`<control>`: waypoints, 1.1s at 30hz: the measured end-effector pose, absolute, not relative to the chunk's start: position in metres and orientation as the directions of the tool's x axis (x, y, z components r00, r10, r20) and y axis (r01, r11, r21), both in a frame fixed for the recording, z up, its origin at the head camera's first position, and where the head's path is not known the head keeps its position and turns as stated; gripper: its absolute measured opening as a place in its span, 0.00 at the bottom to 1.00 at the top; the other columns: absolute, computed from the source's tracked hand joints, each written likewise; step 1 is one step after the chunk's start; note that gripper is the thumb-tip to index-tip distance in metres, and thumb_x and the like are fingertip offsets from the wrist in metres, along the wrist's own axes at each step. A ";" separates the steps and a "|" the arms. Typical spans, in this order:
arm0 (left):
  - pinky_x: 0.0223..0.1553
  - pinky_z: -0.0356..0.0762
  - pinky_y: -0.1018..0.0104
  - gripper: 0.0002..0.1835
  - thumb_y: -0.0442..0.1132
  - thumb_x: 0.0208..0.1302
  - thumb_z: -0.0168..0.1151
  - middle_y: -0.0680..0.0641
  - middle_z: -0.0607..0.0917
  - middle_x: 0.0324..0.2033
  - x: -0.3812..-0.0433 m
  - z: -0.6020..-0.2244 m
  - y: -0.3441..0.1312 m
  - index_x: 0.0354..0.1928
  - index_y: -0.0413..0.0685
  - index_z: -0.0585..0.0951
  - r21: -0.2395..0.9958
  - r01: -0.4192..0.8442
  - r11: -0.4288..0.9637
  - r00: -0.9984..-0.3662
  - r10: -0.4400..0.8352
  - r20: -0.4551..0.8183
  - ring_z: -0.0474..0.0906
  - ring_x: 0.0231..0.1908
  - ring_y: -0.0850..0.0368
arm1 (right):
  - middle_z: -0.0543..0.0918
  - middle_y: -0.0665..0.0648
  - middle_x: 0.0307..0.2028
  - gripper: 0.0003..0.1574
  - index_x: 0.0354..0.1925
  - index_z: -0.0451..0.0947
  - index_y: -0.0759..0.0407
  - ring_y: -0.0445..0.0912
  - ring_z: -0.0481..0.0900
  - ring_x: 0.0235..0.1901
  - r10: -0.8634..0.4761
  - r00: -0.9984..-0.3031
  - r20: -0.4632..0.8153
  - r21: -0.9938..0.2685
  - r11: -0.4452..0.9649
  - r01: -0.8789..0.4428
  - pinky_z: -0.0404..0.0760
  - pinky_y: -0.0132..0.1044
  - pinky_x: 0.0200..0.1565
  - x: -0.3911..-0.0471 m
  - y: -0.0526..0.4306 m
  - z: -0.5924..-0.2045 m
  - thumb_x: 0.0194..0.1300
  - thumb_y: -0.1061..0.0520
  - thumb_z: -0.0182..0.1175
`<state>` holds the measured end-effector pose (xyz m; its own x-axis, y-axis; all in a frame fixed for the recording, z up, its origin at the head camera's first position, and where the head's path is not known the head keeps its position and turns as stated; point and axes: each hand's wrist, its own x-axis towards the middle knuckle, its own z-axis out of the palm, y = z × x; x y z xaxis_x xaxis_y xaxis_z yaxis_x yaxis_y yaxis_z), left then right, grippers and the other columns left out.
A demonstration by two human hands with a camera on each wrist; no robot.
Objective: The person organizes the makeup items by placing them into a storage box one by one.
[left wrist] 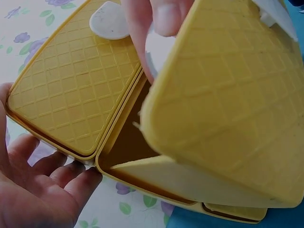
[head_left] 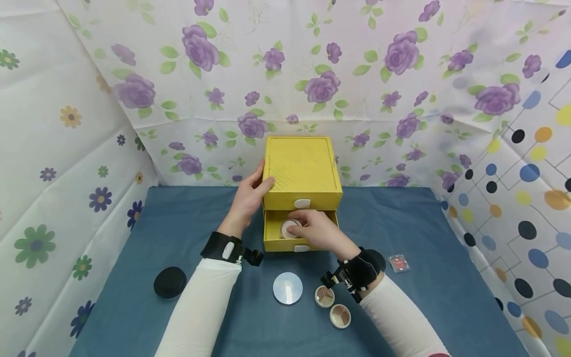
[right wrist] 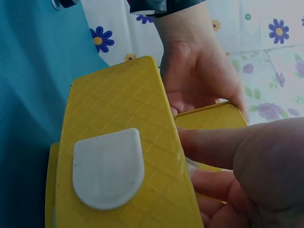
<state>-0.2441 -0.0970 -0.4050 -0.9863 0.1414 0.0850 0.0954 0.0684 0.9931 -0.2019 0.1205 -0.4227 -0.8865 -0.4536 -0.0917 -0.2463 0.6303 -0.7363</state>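
Pinching with the right hand (head_left: 317, 228) a small round white case (head_left: 289, 228) inside the pulled-out lower drawer (head_left: 278, 245) of a yellow two-drawer box (head_left: 303, 163). Covering its far edge with the fingers; impossible to tell whether single or stacked. In the left wrist view, visible only partly, behind the drawer. Touching the box's left side with the left hand (head_left: 248, 198) and its parted fingers. On the blue cloth-covered table (head_left: 250, 322): a round shiny pale disc (head_left: 287, 288), two round three-colour compacts (head_left: 340, 316), a small square clear case (head_left: 399, 263) with reddish contents, hard to make out, and, at left, a round black case (head_left: 170, 282).
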 end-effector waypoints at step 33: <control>0.71 0.58 0.53 0.35 0.56 0.72 0.57 0.60 0.55 0.75 -0.248 -0.415 -0.097 0.76 0.74 0.53 0.994 0.088 0.069 -0.989 0.129 0.078 0.51 0.71 0.64 | 0.84 0.46 0.35 0.14 0.45 0.85 0.50 0.44 0.79 0.36 -0.455 -0.869 -0.196 -0.649 0.724 -0.233 0.80 0.43 0.43 -0.217 0.098 -0.430 0.66 0.46 0.66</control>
